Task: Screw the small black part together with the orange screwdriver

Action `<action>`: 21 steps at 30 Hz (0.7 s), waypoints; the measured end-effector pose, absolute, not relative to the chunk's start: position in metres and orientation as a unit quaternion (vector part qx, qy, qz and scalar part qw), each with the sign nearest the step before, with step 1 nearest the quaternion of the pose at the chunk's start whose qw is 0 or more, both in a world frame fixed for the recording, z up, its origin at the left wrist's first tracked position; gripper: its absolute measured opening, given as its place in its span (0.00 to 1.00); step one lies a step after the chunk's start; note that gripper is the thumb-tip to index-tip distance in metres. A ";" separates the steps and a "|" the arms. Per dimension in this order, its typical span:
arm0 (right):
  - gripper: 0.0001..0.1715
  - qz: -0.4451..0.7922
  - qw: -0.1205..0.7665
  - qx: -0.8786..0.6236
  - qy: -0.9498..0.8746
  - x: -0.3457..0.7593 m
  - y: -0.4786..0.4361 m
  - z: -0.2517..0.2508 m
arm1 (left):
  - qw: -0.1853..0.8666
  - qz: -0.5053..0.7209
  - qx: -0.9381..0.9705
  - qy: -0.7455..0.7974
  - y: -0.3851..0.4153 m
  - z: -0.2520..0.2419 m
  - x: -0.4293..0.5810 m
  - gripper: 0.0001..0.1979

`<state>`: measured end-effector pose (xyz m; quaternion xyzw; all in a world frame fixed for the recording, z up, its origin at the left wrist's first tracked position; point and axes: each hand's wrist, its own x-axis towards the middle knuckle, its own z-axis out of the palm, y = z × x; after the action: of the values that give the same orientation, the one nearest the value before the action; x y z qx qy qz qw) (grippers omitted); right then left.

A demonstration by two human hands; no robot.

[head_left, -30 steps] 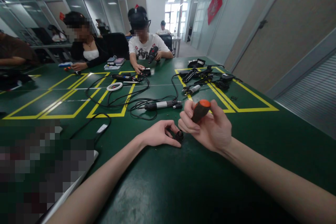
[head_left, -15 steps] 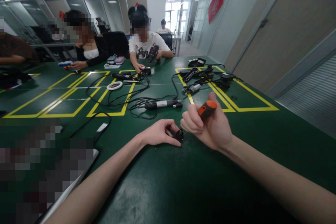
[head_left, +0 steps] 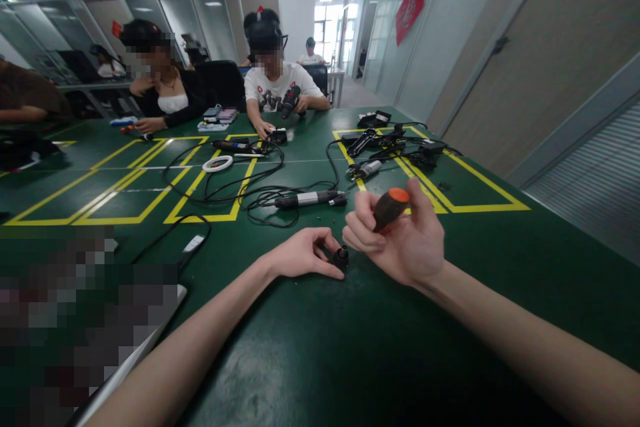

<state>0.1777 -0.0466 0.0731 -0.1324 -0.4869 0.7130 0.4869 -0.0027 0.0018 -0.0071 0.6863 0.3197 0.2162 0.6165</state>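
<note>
Between the thumb and fingers of my left hand (head_left: 305, 253) is a small black round part (head_left: 342, 256), held on the green tabletop (head_left: 280, 340). A short metallic tip stands up from that part. Just to its right, my right hand (head_left: 400, 240) is raised with its fingers curled round a screwdriver (head_left: 391, 208). The screwdriver's dark handle has an orange end that points up toward me. Its shaft and tip are hidden behind the fingers, so I cannot tell whether it touches the black part.
Beyond my hands lies a corded silver-and-black power tool (head_left: 310, 199). A white ring (head_left: 217, 163) sits farther left, and tangled black cables and parts (head_left: 400, 145) lie at the back right. Across the table a person (head_left: 280, 83) holds a drill. Yellow tape marks out rectangles.
My right thumb has lifted away from the screwdriver handle, which has tilted and shifted slightly left. My left hand and the black part stay where they were.
</note>
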 end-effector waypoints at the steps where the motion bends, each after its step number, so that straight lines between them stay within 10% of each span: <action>1: 0.33 0.713 0.492 -0.130 -0.483 0.178 -0.047 0.073 | 0.616 0.217 0.686 0.320 0.002 -0.007 -0.003 0.23; 21: 0.34 0.711 0.466 -0.127 -0.512 0.178 -0.046 0.068 | 0.611 0.219 0.683 0.337 0.001 -0.008 -0.003 0.23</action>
<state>0.1778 -0.0455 0.0676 -0.1269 -0.5116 0.7106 0.4661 -0.0027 0.0009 -0.0076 0.6826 0.3369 0.2186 0.6105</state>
